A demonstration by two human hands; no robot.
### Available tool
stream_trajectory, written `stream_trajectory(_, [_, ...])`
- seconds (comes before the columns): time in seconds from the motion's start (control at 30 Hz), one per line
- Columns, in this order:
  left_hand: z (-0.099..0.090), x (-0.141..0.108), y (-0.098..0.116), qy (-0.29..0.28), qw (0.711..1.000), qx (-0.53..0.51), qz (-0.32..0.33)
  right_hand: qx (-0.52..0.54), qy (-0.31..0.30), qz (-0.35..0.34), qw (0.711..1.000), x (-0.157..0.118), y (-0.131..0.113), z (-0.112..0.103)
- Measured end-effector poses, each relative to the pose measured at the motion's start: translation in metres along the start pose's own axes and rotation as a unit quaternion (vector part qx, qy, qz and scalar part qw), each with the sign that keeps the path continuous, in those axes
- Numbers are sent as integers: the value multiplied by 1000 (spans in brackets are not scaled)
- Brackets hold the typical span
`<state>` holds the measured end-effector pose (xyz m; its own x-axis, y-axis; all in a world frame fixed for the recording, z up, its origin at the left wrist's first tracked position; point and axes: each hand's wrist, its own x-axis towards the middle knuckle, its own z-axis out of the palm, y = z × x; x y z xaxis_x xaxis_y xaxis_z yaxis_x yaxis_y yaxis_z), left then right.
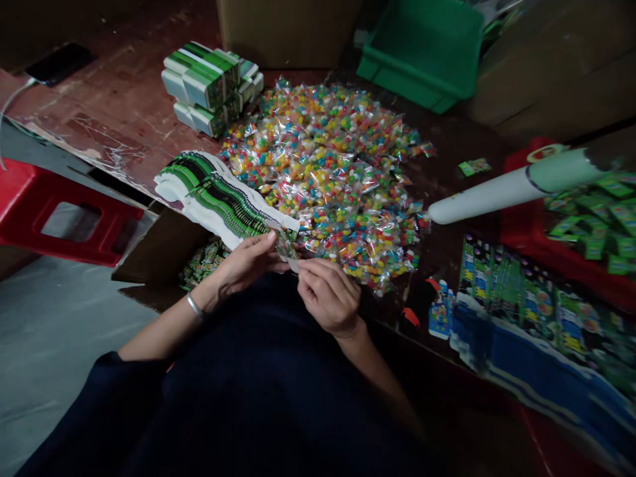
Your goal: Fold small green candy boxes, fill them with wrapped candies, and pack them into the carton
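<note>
My left hand (251,260), with a silver bracelet on the wrist, is closed on a small green and white carton (285,246). The fingers of my right hand (330,291) pinch the carton's pale lower end. Both hands are close together at the table's near edge. Just beyond them spreads a big heap of clear candy packets (338,172) with many-coloured pieces inside. A long fanned row of flat green and white cartons (218,192) lies to the left of the heap, its near end beside my left hand.
Banded carton bundles (203,83) stand at the back left. An open cardboard box (159,255) holds small packets below the table edge. A green bin (422,53) is at the back. At right are a white tube (497,193), a red crate (527,222) and blue-green flat cartons (536,318).
</note>
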<state>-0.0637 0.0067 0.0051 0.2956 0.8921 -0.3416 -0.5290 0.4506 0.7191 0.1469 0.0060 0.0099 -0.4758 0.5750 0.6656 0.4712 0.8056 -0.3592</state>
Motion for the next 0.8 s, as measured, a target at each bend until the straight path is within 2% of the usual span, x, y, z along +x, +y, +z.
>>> stream_trajectory(0.07, [4,4,-1,-22,999,-39,5,51,-34,9,998,-1,-4,-3])
stream_trajectory(0.13, [6,5,3,-42,998,-36,18,110,-62,39,991,0,-6,-6])
stream_trajectory(0.3, [6,-1,12,-113,991,69,27,188,-126,179,958,12,-2,-15])
stream_trajectory(0.4, [8,-5,15,-123,985,115,25,230,-146,217,937,19,1,-21])
stream_trajectory(0.57, [13,-10,14,-176,963,203,-3,301,-193,270,894,25,6,-31])
stream_trajectory(0.63, [15,-11,12,-150,962,227,14,302,-167,291,892,25,7,-31])
stream_trajectory(0.73, [19,-10,7,-74,972,215,57,298,-41,340,891,20,7,-24])
stream_trajectory(0.8, [23,-8,3,-18,978,182,96,297,-9,354,887,16,5,-16])
